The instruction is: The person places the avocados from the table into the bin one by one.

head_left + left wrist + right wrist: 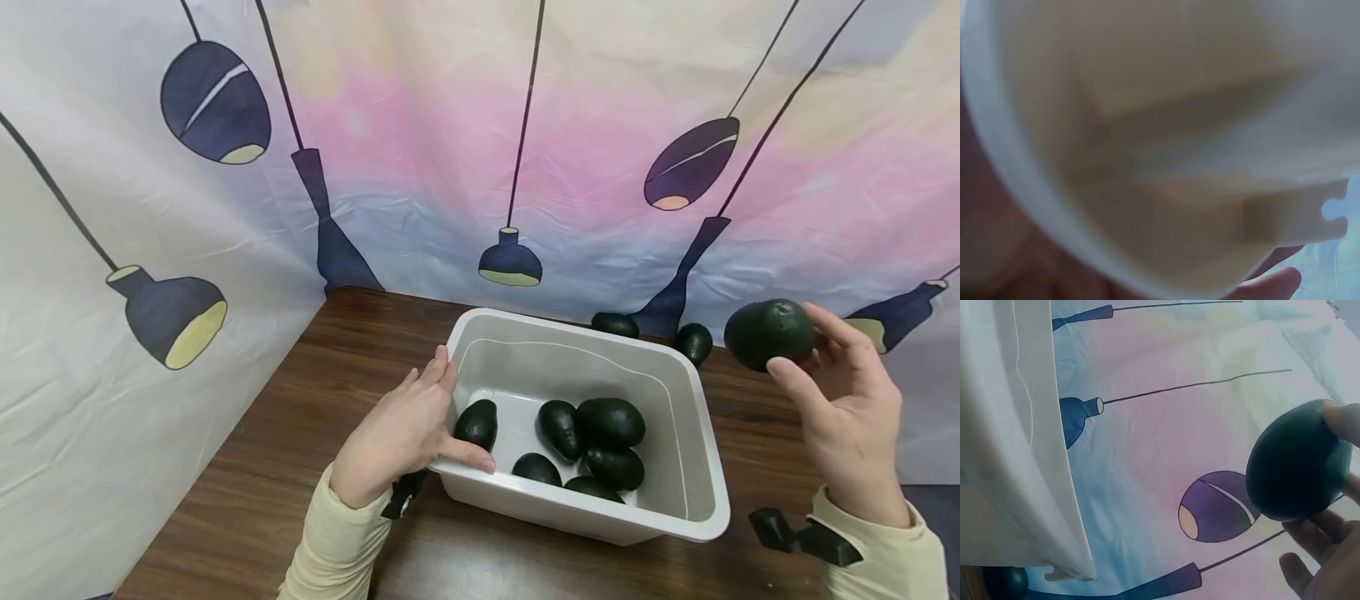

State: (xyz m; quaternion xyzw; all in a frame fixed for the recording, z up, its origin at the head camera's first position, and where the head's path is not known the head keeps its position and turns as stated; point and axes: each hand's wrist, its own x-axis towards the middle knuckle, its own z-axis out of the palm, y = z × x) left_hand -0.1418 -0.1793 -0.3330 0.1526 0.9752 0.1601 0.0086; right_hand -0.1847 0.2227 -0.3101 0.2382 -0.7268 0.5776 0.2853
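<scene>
A white plastic tub (697, 433) stands on the brown table and holds several dark green avocados (609, 421). My left hand (408, 429) grips the tub's left rim, thumb hooked inside, fingers on the outside wall. In the left wrist view the tub's wall (1166, 156) fills the frame, blurred, with a fingertip (1275, 284) below it. My right hand (840, 400) is raised to the right of the tub and holds one avocado (768, 333) between thumb and fingers. The right wrist view shows that avocado (1297, 462) against the curtain, with the tub's outer wall (1016, 456) at the left.
Two more avocados (615, 324) (693, 342) lie on the table (300, 417) behind the tub, by the curtain. A printed curtain with lamp shapes (510, 258) closes off the back and left. A strip of table lies in front of the tub.
</scene>
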